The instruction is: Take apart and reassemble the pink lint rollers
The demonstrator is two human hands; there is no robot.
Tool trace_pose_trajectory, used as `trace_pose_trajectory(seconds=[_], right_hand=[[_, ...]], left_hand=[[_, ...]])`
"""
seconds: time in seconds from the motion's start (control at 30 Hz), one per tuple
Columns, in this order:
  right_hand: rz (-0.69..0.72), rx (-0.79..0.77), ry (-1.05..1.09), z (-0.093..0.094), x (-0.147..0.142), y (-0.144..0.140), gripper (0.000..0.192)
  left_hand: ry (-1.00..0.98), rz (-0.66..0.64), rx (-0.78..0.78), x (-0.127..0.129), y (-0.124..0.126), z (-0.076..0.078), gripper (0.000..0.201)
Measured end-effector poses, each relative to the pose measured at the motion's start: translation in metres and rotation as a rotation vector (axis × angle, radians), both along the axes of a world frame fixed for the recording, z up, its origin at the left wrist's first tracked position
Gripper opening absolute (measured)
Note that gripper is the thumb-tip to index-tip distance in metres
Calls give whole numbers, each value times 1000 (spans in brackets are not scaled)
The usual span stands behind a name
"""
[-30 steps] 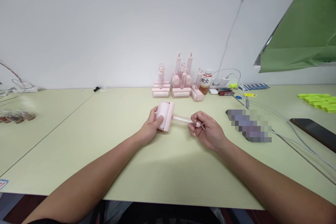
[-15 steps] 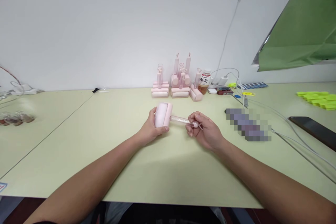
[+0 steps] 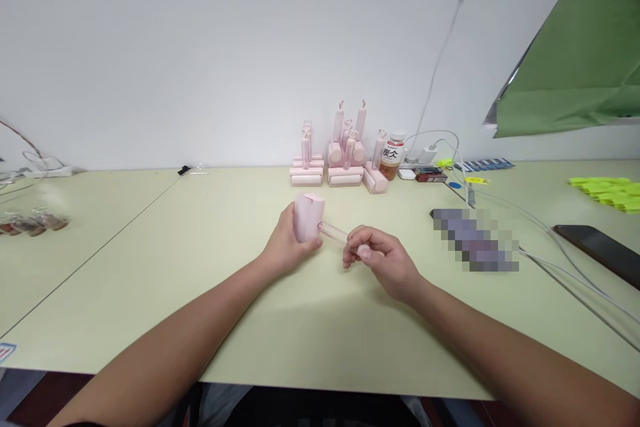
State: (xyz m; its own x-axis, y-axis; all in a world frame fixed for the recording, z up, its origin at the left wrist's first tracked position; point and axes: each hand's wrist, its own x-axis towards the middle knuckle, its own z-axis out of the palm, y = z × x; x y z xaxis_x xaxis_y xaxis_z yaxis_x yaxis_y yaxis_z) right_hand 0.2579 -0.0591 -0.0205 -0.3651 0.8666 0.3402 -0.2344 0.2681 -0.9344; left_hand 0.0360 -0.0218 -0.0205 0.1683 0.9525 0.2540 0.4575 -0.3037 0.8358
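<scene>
I hold a pink lint roller [image 3: 307,217] above the pale green table [image 3: 320,320], near its middle. My left hand [image 3: 286,248] grips the roller's pink head from the left side. My right hand [image 3: 383,259] is closed around the far end of its clear pink handle [image 3: 333,233], which slants down to the right. The tip of the handle is hidden inside my fingers.
More pink lint rollers [image 3: 343,160] are stacked by the wall, beside a small bottle [image 3: 393,155]. Chargers and white cables [image 3: 500,213] run along the right. A blurred object [image 3: 475,240], a dark phone [image 3: 597,250] and yellow-green pieces [image 3: 607,192] lie right; small items [image 3: 30,221] sit far left.
My right hand has slid left along the handle toward the head and closed further over it. The roller head has turned, so its end face shows more.
</scene>
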Motion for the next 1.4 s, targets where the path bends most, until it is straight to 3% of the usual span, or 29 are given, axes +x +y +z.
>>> trace_pose_trajectory(seconds=[0.2,0.43,0.73,0.87,0.97,1.17,1.4], right_hand=[[157,307,-199,9,-9,-15,13],[235,367,-272,11,-8,-17,10],[200,225,-190,5,-8,-14,13],[186,54,-29,1,-6,-10,15],[239,-13,68,3,-6,-9,18],[307,-26,124,7,-7,-11,28],[244,25,80,6,-10,-11,56]], left_hand=[[-6,69,86,2,-1,-3,76],[-15,63,163,0,-2,-6,70],[156,25,84,0,-2,-1,77],[392,68,341,5,-7,1,81],[505,-22,516,11,-16,6,61],[497,-192,550,13,-13,11,18],[376,-194,488,9,6,17,20]])
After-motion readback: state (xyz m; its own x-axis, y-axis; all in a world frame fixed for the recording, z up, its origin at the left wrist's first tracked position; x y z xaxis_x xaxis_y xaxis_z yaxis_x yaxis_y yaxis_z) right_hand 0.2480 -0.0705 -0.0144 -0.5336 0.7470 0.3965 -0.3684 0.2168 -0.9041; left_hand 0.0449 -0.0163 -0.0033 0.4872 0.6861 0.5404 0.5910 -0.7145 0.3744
